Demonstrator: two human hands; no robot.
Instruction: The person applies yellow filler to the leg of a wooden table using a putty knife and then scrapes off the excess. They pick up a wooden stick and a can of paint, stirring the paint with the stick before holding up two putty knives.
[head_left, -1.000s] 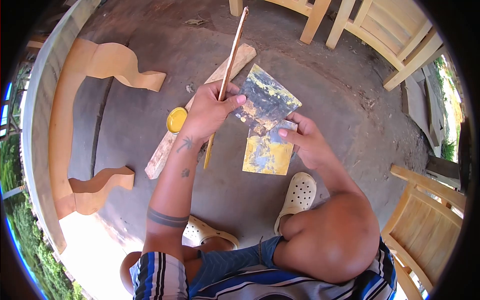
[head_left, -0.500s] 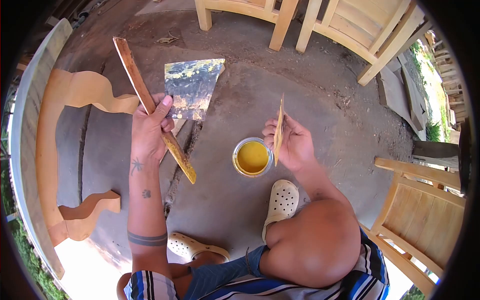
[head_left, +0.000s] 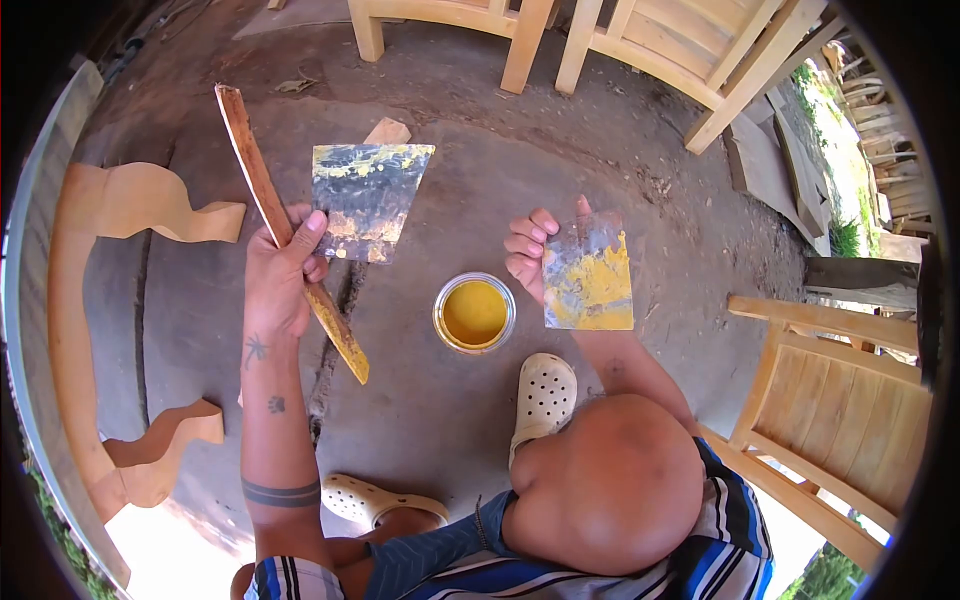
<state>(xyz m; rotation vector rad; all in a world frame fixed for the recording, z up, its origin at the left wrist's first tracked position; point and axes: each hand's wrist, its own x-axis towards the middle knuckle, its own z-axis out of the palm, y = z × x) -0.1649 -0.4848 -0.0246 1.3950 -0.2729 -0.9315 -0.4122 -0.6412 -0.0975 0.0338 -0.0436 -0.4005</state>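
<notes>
— What is in the left hand?
— The left hand (head_left: pixel 280 270) is closed round a wooden stick (head_left: pixel 250 150), with the thumb laid across it. The same hand pinches the near left corner of a dark smeared sheet (head_left: pixel 370 200).
— Which way does the stick run?
— Its long axis slants from far left to near right. The bare end points far and left, and the yellow-stained tip (head_left: pixel 347 352) points near and right, low over the floor.
— And the right hand?
— The right hand (head_left: pixel 535 255) grips a yellow-smeared sheet (head_left: pixel 592 285) by its left edge. The sheet's face is turned up at the camera.
— What stands between the hands?
— An open tin (head_left: pixel 474 312) filled with yellow stands on the concrete floor (head_left: pixel 600 140). It is just left of the yellow-smeared sheet and apart from the stick's tip.
— How much room is around it?
— There is bare floor on the far side of the tin. A white clog (head_left: pixel 545 395) lies just near it. A wooden chair (head_left: pixel 840 400) bounds the right side and a curved wooden frame (head_left: pixel 130 210) the left.
</notes>
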